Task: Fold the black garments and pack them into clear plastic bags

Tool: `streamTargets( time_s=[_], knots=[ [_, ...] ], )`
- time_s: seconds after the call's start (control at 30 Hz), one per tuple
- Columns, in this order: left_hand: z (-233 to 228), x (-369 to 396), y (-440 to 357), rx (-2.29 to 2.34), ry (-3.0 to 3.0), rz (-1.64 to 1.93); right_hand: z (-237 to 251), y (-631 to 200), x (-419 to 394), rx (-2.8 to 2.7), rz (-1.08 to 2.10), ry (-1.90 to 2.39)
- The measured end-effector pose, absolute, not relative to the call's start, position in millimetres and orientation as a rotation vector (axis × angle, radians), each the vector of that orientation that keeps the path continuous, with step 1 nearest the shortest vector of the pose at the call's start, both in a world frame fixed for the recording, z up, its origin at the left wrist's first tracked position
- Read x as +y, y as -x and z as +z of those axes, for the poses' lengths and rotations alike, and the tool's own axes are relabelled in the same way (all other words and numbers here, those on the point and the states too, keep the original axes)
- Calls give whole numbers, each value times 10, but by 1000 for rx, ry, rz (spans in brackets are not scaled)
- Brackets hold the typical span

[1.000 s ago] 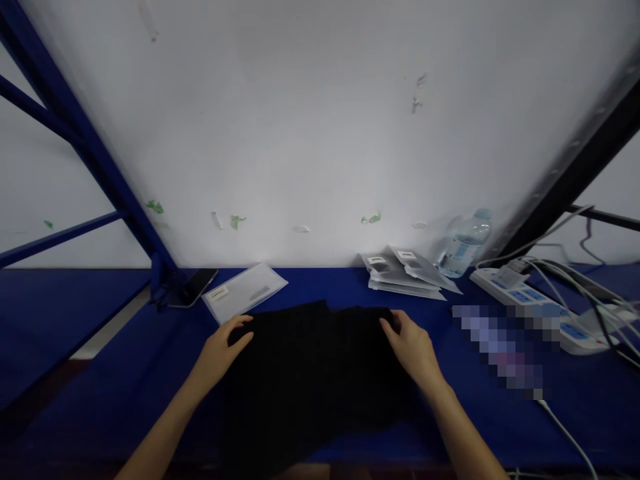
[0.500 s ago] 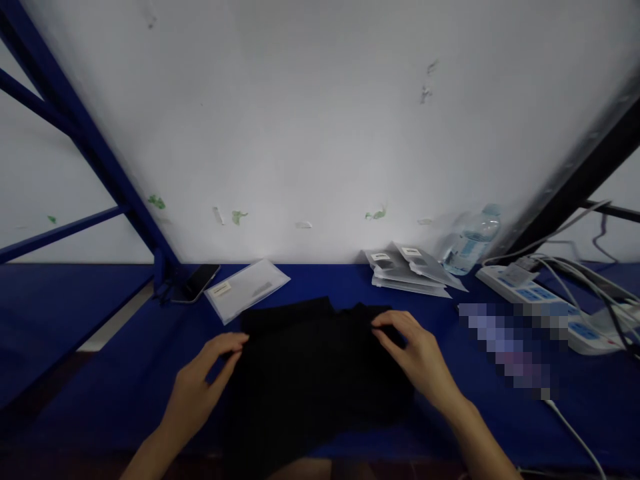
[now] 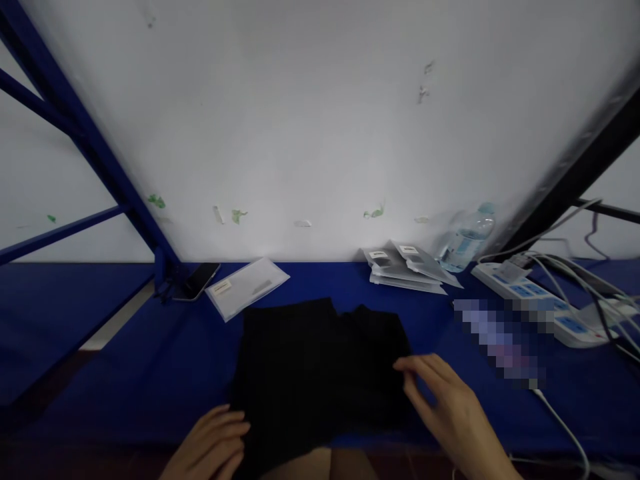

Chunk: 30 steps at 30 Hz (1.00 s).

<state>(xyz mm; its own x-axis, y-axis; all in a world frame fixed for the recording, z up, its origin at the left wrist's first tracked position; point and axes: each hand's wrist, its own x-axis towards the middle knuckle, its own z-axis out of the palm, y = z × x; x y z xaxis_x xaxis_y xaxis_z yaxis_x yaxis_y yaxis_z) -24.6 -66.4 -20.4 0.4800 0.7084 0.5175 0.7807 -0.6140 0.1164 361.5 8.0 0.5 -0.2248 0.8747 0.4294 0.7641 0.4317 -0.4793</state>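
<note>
A black garment (image 3: 320,367) lies spread flat on the blue table (image 3: 150,360) in front of me. My left hand (image 3: 215,443) rests at the garment's near left corner by the table's front edge, fingers loosely curled, holding nothing that I can see. My right hand (image 3: 445,407) touches the garment's right edge with its fingertips, fingers apart.
A clear flat bag with a label (image 3: 247,287) and a dark phone (image 3: 196,281) lie at the back left. A stack of packed bags (image 3: 407,267), a water bottle (image 3: 465,239) and a power strip with cables (image 3: 540,303) sit at the back right. A blue frame post (image 3: 90,147) rises on the left.
Both hands have slid from the garment's far corners back toward me along its sides. The garment now lies flatter and wider.
</note>
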Motion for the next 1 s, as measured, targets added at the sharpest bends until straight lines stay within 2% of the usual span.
streamTargets(
  time_s=[0.1, 0.17, 0.33, 0.5, 0.67, 0.77, 0.9, 1.0],
  knots=[
    [-193, -432, 285, -1587, 2511, -889, 136, -3326, 348, -1882, 436, 1454],
    [-158, -218, 274, -1725, 2477, -814, 156, -3106, 559, -1880, 567, 1538],
    [-45, 240, 237, -1782, 2513, -645, 130, -2751, 986, -1805, 889, 1595],
    [137, 718, 342, -1990, 2472, -914, 228, -2714, 1310, -1663, 1096, 1414],
    [235, 1040, 425, -2139, 2120, -1125, 281, -2996, 1293, -1576, 1008, 1325],
    [123, 817, 292, -1961, 2192, -1090, 254, -3274, 1083, -1851, 705, 1336],
    [-111, 289, -45, -1698, 2608, -702, 187, -3490, 955, -2250, 370, 1422],
    [-229, 62, -236, -1631, 2728, -440, 166, -3519, 1134, -2134, 330, 1503]
  ],
)
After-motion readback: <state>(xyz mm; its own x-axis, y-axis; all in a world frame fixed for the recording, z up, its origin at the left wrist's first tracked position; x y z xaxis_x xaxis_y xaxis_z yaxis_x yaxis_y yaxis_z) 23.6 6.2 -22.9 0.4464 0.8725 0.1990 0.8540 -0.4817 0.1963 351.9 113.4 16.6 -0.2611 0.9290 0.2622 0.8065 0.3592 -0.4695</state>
